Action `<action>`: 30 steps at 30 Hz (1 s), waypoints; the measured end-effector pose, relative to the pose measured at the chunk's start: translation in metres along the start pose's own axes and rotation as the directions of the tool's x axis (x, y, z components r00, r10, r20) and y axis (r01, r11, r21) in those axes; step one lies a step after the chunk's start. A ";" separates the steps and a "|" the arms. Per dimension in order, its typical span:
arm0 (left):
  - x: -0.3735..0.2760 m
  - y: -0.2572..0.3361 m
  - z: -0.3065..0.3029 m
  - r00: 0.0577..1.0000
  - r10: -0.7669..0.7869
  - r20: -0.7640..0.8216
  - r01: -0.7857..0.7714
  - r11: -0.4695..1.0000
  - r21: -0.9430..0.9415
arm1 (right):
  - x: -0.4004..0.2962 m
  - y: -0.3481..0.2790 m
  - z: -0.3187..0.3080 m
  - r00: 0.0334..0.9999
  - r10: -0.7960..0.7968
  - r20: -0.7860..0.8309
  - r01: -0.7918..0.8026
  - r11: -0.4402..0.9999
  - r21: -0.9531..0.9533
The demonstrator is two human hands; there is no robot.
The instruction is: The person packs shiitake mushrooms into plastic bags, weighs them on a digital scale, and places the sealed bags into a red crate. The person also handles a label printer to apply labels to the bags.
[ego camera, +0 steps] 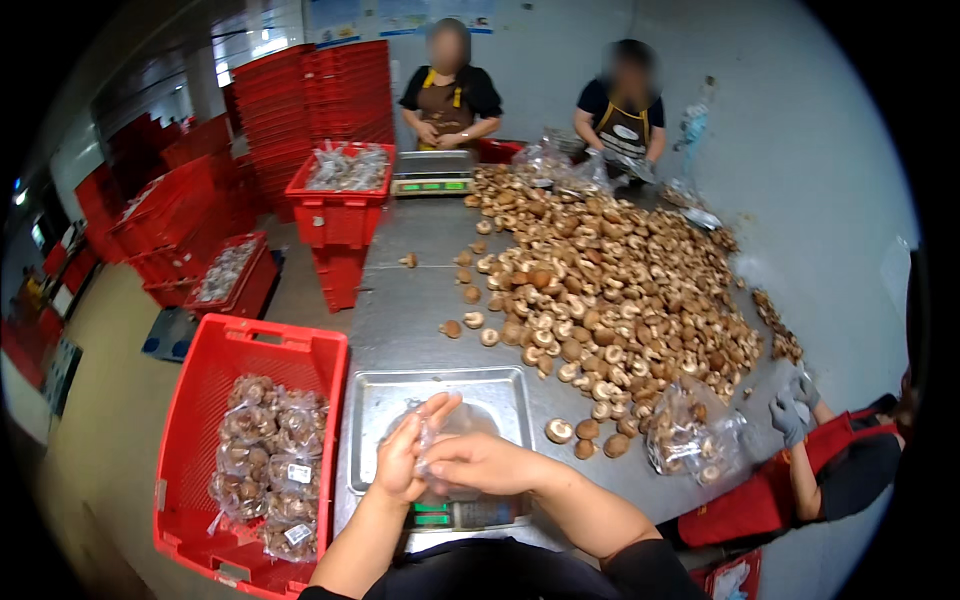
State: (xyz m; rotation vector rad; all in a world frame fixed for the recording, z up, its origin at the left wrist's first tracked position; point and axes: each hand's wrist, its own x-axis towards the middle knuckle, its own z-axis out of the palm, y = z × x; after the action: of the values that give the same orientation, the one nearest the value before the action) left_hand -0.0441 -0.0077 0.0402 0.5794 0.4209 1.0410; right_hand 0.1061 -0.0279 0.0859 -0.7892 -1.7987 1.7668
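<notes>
Both my hands are over the metal tray (375, 382) at the near edge of the steel table. A thin clear plastic bag (469, 420) is between them, blurred and partly hidden by my fingers. My right hand (480, 459) pinches the film with thumb and fingers. Fingers stretched, my left hand (400, 456) touches the same film; whether it grips is unclear. Below them the green display (431, 514) of a digital scale is lit. Loose shiitake mushrooms (600, 300) lie heaped to the right. Left of the tray, a red plastic crate (191, 450) holds bagged mushrooms (247, 450), some labelled.
A filled bag of mushrooms (686, 435) lies at right, near a co-worker's gloved hands (791, 409). Two people stand across the table, beside another scale (433, 161). Red crates (341, 217) with bagged goods and tall crate stacks (285, 120) stand at left.
</notes>
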 end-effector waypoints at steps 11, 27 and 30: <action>-0.043 -0.013 -0.045 0.989 0.142 -0.037 0.016 0.145 0.989 | -0.005 0.058 -0.015 0.840 -0.003 -0.542 0.037 0.998 0.050; -0.093 0.005 -0.103 0.997 0.065 0.046 -0.068 0.375 0.925 | 0.000 0.168 -0.082 0.695 0.505 -0.511 0.418 0.294 0.860; -0.080 0.011 -0.086 0.979 0.205 0.000 -0.163 0.777 0.608 | -0.014 0.122 -0.071 0.808 0.230 -0.542 0.436 0.386 0.813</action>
State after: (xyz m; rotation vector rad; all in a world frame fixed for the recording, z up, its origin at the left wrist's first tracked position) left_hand -0.1377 -0.0540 -0.0153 1.1869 0.7841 1.1111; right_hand 0.1732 0.0118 -0.0322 -0.5598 -0.2311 1.7701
